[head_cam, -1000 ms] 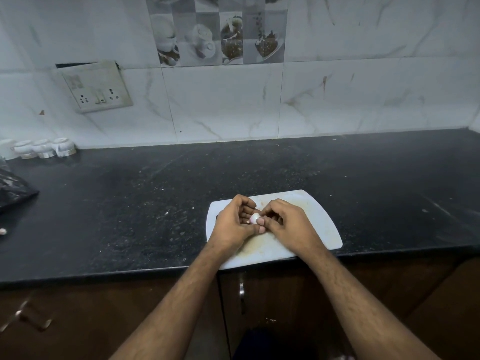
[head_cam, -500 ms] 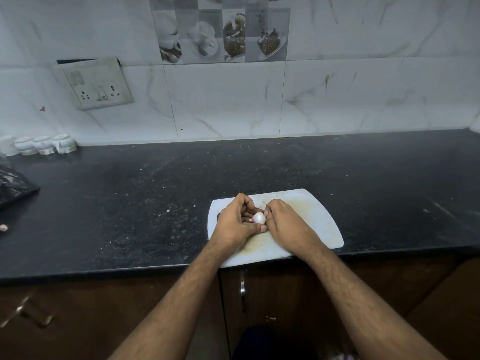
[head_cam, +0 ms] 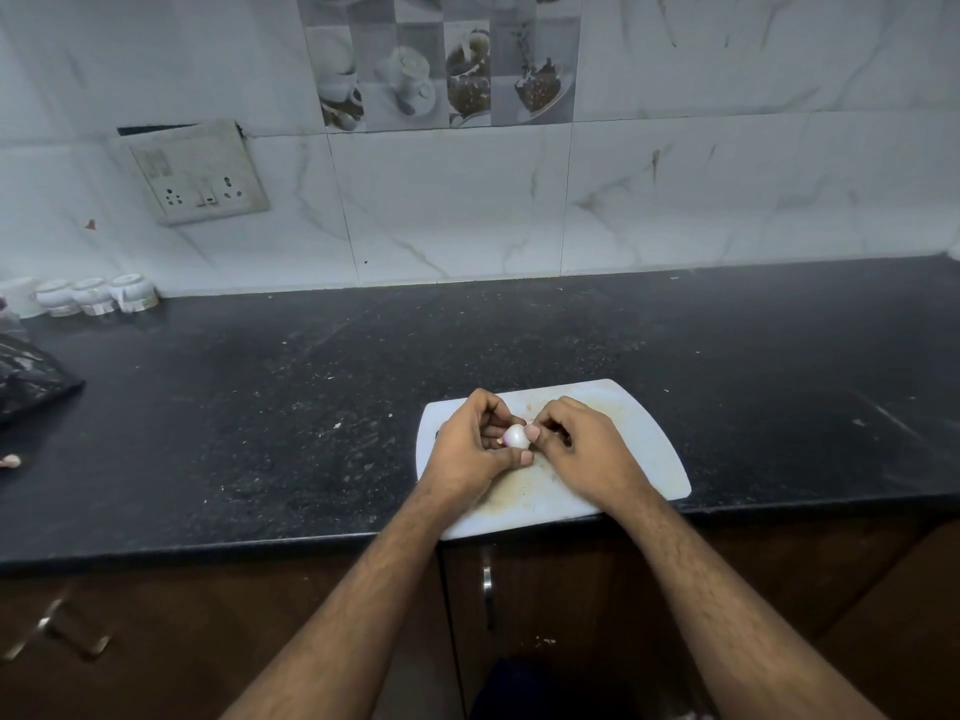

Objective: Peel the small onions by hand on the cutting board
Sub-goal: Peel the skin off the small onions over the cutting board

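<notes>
**Both hands hold one small onion above the cutting board**

The black tabletop [head_cam: 260,407] runs across the whole view, under a wall of white marble tiles [head_cam: 727,189] with a switch plate [head_cam: 200,174] on the left. A dark plastic bag [head_cam: 28,376] lies at the left edge of the tabletop, and a row of small white cups [head_cam: 93,296] stands against the wall behind it. The white cutting board [head_cam: 649,444] lies at the front edge of the tabletop, with yellowish stains near its middle. Above the board, the left hand [head_cam: 467,449] curls its fingers and thumb around the small onion [head_cam: 516,437]. The right hand [head_cam: 587,449] pinches the onion's right side with its fingertips; possibly it holds a bit of skin, but this is too small to tell. The onion looks pale and mostly peeled.
</notes>
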A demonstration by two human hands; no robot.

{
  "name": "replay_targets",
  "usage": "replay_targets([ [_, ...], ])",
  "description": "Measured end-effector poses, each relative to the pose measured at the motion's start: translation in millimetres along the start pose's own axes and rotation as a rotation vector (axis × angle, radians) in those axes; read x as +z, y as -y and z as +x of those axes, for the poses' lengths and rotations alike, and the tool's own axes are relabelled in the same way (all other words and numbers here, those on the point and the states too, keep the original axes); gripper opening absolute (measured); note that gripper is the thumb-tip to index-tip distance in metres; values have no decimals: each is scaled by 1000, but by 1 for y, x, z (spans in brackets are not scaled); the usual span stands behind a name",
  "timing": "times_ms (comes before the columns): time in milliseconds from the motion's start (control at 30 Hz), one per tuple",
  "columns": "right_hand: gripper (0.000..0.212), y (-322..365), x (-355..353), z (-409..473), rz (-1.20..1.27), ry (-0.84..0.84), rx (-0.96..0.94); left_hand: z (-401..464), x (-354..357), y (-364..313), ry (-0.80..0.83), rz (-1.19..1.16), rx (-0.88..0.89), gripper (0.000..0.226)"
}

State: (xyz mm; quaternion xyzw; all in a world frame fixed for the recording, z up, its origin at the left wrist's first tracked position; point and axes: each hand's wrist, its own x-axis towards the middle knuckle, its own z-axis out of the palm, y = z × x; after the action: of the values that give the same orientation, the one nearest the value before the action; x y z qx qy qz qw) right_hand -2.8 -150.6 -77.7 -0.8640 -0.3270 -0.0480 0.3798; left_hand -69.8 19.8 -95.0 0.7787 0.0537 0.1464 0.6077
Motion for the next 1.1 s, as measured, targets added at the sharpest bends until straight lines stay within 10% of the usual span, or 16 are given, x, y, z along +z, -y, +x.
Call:
replay_targets([
  [300, 14, 0, 4, 1, -289, 118, -97, -3, 0, -2, -36, -22, 26, 51],
  [1100, 6, 3, -3, -3, 75, -54, 16, -5, 5, -11, 28, 303, 51, 31],
])
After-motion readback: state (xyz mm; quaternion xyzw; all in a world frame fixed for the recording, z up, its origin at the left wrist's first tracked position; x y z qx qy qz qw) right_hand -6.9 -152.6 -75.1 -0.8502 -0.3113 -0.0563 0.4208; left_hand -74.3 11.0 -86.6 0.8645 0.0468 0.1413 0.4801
